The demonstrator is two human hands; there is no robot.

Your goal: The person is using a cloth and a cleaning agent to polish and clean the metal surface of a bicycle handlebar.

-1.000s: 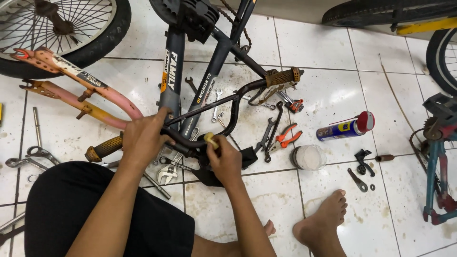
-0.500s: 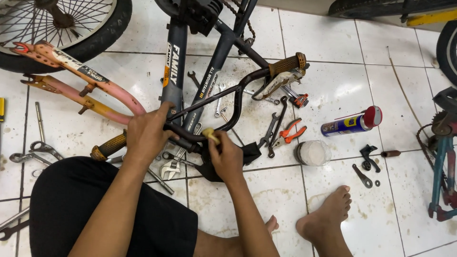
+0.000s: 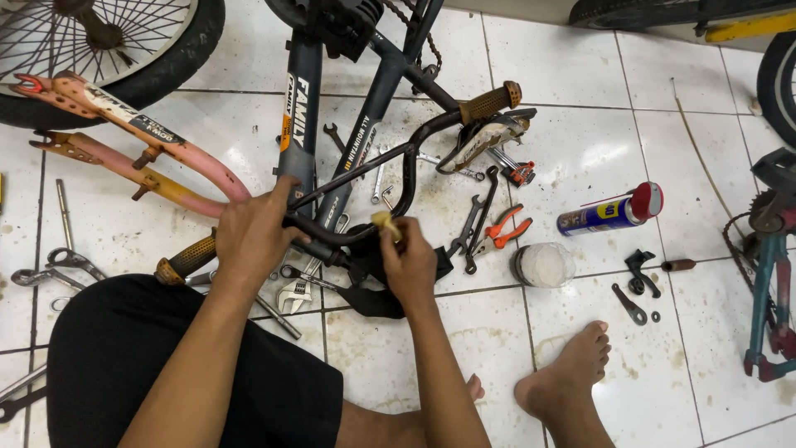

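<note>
The left hand is wrapped around the black handlebar near its lower bend, gripping it firmly. The right hand pinches a small yellowish piece between its fingertips, pressed against the bar where it meets the black stem. The handlebar lies across the dark blue bicycle frame on the tiled floor. Just right of the hands sit orange-handled pliers and a round clear tub. Beyond these lies a blue and yellow spray can with a red cap, on its side. A pink fork rests to the left.
</note>
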